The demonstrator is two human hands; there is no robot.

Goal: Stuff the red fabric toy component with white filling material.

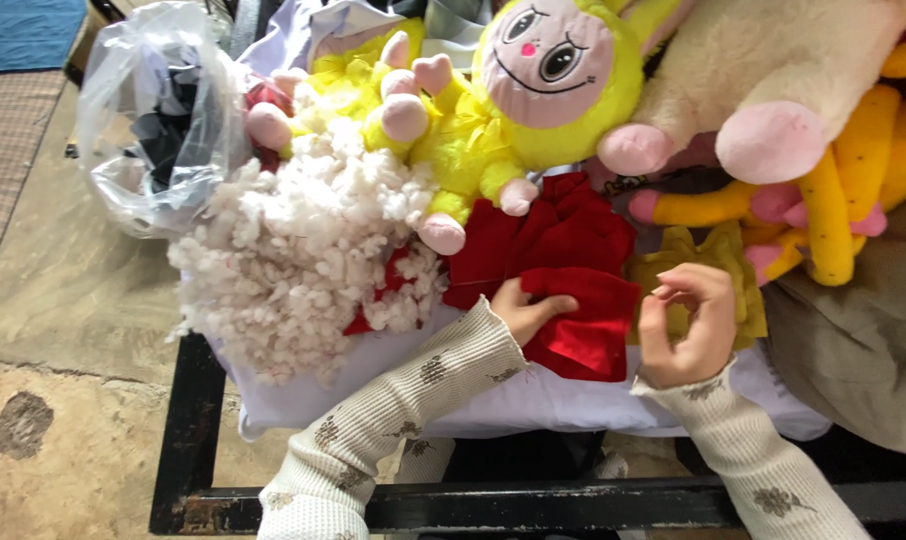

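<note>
Hands: two bare hands in cream knit sleeves with small brown prints reach in from the near edge.
Left hand (525,312): thumb and fingers pinch the near-left edge of the red fabric piece (583,320), fingertips tucked into a fold, so it is grasping the cloth.
Right hand (685,325): fingers curled loosely inward, palm turned left, just right of the red fabric piece; whether it holds anything small between its fingertips cannot be told.
Red fabric piece: lies on the white cloth (533,395) near the middle, a flat folded patch with more crumpled red fabric (543,235) just beyond it.
Mustard fabric (698,255): a limp olive-yellow piece behind and beside the right hand, partly hidden by it.
Stuffing (298,250): a big heap of white fluffy fibre to the left of the left hand, with bits of red showing through.
Yellow plush doll (513,95): far middle, pink round face, pink hands and feet, lying on the stuffing's far edge.
Beige plush toy (763,70): far right, with pink paws, over orange-yellow plush limbs (843,190).
Plastic bag (158,120): far left, clear, with dark cloth inside.
Black metal frame (188,430): runs along the near and left edges under the white cloth.
Floor (63,300): bare concrete at left.
</note>
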